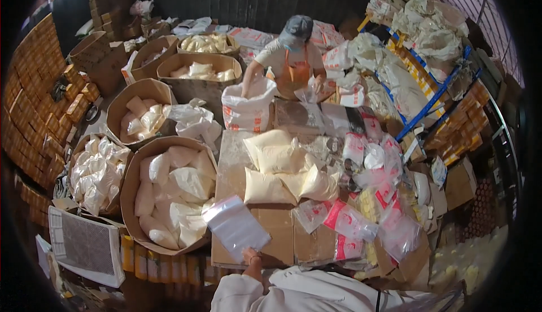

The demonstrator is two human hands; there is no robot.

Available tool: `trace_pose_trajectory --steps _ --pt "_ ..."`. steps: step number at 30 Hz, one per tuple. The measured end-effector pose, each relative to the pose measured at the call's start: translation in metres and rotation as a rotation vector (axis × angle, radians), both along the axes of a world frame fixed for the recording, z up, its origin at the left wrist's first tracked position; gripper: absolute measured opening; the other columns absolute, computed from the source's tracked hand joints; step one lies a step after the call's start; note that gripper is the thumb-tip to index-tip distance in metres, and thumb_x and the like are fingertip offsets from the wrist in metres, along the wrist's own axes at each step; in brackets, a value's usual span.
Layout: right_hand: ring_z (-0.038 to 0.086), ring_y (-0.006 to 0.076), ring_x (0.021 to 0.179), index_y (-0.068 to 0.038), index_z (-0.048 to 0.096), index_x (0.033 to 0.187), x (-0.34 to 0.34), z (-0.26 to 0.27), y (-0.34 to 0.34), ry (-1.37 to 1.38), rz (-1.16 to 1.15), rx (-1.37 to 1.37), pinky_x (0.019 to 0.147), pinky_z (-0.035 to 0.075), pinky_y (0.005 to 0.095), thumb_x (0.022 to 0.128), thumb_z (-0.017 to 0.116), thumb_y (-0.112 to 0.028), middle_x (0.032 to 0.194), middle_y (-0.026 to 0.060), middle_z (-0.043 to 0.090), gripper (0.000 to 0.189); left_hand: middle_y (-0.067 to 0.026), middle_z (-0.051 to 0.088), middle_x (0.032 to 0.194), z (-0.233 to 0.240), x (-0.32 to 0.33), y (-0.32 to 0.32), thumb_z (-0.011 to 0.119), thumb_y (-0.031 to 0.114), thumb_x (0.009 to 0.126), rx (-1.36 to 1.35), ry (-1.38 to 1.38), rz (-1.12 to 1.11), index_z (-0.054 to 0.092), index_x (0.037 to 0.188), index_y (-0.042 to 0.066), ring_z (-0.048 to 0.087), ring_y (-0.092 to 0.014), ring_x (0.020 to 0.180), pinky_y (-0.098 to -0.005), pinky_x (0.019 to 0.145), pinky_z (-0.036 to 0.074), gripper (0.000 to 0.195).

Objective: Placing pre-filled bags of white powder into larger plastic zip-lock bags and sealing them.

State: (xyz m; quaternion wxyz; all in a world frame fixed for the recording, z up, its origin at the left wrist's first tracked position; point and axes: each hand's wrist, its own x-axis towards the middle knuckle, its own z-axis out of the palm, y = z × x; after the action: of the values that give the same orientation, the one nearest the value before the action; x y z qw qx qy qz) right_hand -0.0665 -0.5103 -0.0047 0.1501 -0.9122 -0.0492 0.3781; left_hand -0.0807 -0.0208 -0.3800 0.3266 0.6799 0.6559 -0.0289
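My left hand [251, 255] is at the near edge of a flat stack of clear plastic bags [237, 225], its fingers closed on that edge. The bags lie at a slant over the cardboard-covered table [275, 227], their far left corner reaching the rim of a large carton. My right hand is out of view. Beyond the bags, several filled bags of pale yellow powder [269, 187] are piled on the table. To their right lie loose clear bags with red printing [338, 219].
Large open cartons [127, 210] full of filled bags stand on the left. A co-worker [292, 58] in an orange apron reaches into a white woven sack [247, 108] across the table. A white plastic crate [84, 244] stands lower left. A blue metal frame [436, 96] rises at right.
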Motion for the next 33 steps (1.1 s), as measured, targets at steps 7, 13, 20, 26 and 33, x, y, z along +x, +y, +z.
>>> trace_pose_trajectory --steps 7,13,20,26,33 --pt "0.063 0.0400 0.088 -0.003 0.061 0.106 0.017 -0.034 0.009 -0.195 0.325 0.547 0.075 0.049 0.0443 0.088 0.054 -0.019 0.094 0.0231 0.064 0.025 -0.0115 0.066 0.079 0.138 0.032 0.031 0.062 0.018 0.073 -0.589 -0.946 0.101 0.069 0.085 0.000 0.061 -0.024 0.075 -0.0354 0.069 0.048 0.022" --pt "0.061 0.0413 0.098 -0.002 0.055 0.117 0.135 0.006 0.151 -0.241 0.313 0.321 0.082 0.050 0.0424 0.092 0.056 -0.025 0.113 0.0251 0.060 0.035 -0.0064 0.061 0.092 0.403 0.065 0.070 0.056 0.015 0.077 -1.385 -1.407 -0.161 0.062 0.089 0.000 0.059 -0.019 0.089 -0.0276 0.078 0.046 0.021" --pt "0.045 0.0323 0.127 -0.017 -0.007 0.150 0.199 0.026 0.304 0.754 -0.256 1.248 0.103 0.042 0.0486 0.089 0.068 -0.029 0.148 0.0167 0.031 0.098 -0.0104 0.063 0.090 0.482 0.040 0.059 0.051 0.020 0.076 -1.487 -1.812 -0.044 0.059 0.102 -0.007 0.059 -0.017 0.068 -0.0278 0.052 0.051 0.038" --pt "0.058 0.0185 0.107 -0.009 0.043 0.131 0.239 0.042 0.336 1.253 -0.254 1.475 0.090 0.049 0.0337 0.093 0.063 -0.026 0.117 0.0080 0.057 0.046 -0.0063 0.063 0.086 0.487 0.021 0.063 0.057 0.023 0.078 -1.591 -2.224 0.079 0.059 0.095 -0.002 0.058 -0.013 0.067 -0.0191 0.048 0.048 0.031" --pt "0.055 0.0080 0.057 -0.006 0.063 0.090 0.271 0.134 0.310 0.383 0.078 1.154 0.055 0.044 0.0228 0.099 0.052 -0.026 0.067 -0.0008 0.059 0.025 -0.0063 0.059 0.084 0.471 -0.018 0.087 0.057 0.021 0.083 -0.952 -1.711 0.516 0.057 0.093 0.005 0.056 -0.019 0.075 -0.0306 0.066 0.048 0.019"
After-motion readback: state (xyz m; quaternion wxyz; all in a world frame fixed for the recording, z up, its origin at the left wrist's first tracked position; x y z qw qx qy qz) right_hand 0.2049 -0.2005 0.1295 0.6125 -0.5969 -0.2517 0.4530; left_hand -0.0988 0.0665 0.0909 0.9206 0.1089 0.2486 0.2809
